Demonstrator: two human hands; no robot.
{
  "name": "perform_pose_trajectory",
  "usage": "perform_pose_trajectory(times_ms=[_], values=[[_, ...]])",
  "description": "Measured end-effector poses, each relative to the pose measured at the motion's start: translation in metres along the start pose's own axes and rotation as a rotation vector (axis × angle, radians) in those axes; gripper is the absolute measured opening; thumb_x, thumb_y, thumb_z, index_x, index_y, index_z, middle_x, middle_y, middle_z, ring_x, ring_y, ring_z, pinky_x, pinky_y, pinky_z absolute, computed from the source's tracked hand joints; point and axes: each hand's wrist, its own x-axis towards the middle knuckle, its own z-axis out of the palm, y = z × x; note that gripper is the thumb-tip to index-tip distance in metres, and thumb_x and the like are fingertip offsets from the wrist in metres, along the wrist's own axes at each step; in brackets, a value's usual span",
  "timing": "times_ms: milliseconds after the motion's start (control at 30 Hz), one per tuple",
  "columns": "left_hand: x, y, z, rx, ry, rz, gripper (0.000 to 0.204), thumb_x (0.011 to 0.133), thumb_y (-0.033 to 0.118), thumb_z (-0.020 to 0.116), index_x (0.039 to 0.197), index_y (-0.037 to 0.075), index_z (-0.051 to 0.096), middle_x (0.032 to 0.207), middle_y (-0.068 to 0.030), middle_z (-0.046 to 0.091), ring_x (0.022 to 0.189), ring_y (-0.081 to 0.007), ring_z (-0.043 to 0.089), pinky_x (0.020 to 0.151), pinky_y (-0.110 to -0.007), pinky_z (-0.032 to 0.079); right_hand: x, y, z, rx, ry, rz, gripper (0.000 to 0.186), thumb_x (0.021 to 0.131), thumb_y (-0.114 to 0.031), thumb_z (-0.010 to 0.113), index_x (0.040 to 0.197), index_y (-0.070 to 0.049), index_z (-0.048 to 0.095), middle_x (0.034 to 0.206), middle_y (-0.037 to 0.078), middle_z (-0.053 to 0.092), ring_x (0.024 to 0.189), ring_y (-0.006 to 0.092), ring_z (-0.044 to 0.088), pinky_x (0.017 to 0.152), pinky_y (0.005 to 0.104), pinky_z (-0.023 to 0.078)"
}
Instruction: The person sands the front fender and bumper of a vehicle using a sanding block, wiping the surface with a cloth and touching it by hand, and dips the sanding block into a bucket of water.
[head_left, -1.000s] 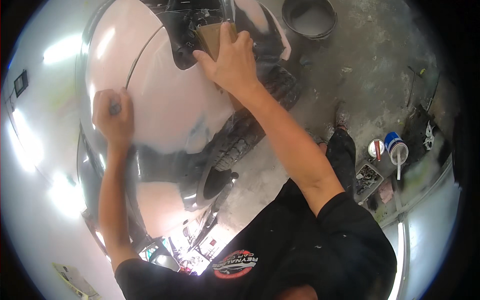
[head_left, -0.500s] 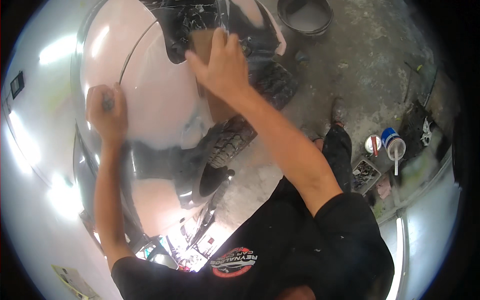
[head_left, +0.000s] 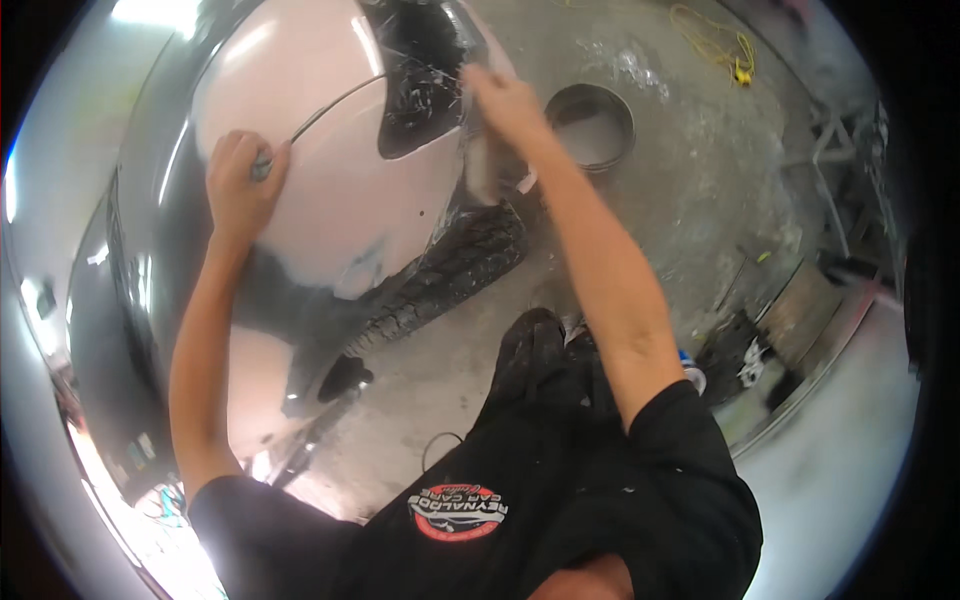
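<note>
My left hand (head_left: 245,185) is closed around a small greyish thing, mostly hidden by the fingers, against the pale pink-and-dark car body (head_left: 330,190). A curved dark seam runs from near that hand toward the black opening (head_left: 428,100). Further right, my right hand (head_left: 505,105) is at the car's far edge, its fingers blurred by motion. Below it shows a smeared brownish sheet (head_left: 484,168), which the hand appears to grip. A tyre (head_left: 440,265) with chunky tread lies under the body's edge.
A dark bucket (head_left: 632,130) of greyish liquid stands on the concrete floor just right of my right forearm. A yellow cord (head_left: 742,72) lies farther off. At right are metal frames (head_left: 830,150) and boards (head_left: 800,305); a blue-and-white can (head_left: 692,375) is partly hidden by my arm.
The view has shifted, bringing the bucket lower and the yellow cord into sight. My right hand has moved right to the car's outer edge with the brown sheet. My left hand stays closed on the body.
</note>
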Motion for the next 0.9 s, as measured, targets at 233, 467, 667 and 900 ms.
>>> perform_pose_trajectory(times_ms=[233,467,667,900], values=[[0.008,0.003,-0.006,-0.011,0.059,-0.041,0.026,0.085,0.012,0.088,0.085,0.004,0.064,0.087,-0.0092,0.065,0.082,-0.0292,0.062,0.074,-0.039,0.051,-0.013,0.012,-0.096,0.104,-0.036,0.388,0.064,0.094,-0.061,0.073,0.116,-0.001,0.075,0.087,-0.001,0.063,0.067,0.0124,0.052,0.058,0.0316,0.039],[-0.017,0.025,-0.002,0.156,0.133,-0.137,0.022,0.081,0.015,0.09,0.088,0.01,0.069,0.092,-0.0057,0.068,0.09,-0.0283,0.065,0.079,-0.042,0.05,0.034,0.063,-0.147,-0.092,-0.164,0.523,0.065,0.094,-0.062,0.075,0.118,-0.001,0.075,0.086,0.001,0.068,0.069,0.0141,0.06,0.06,0.034,0.045],[-0.152,0.133,0.073,0.18,-0.024,-0.144,0.033,0.077,0.018,0.083,0.108,0.025,0.075,0.115,0.0025,0.067,0.112,-0.0235,0.064,0.099,-0.05,0.047,0.081,0.094,-0.207,-0.193,-0.178,0.582,0.064,0.096,-0.061,0.074,0.118,-0.001,0.075,0.084,0.0,0.069,0.066,0.0131,0.059,0.058,0.0336,0.044],[-0.061,0.216,0.246,0.222,-0.017,-0.221,0.023,0.085,0.029,0.075,0.108,0.029,0.073,0.119,0.0066,0.066,0.122,-0.0191,0.062,0.101,-0.051,0.046,0.152,0.107,-0.213,-0.197,-0.28,0.566,0.059,0.099,-0.058,0.071,0.118,-0.003,0.076,0.079,-0.005,0.066,0.056,0.006,0.048,0.05,0.0262,0.031]])
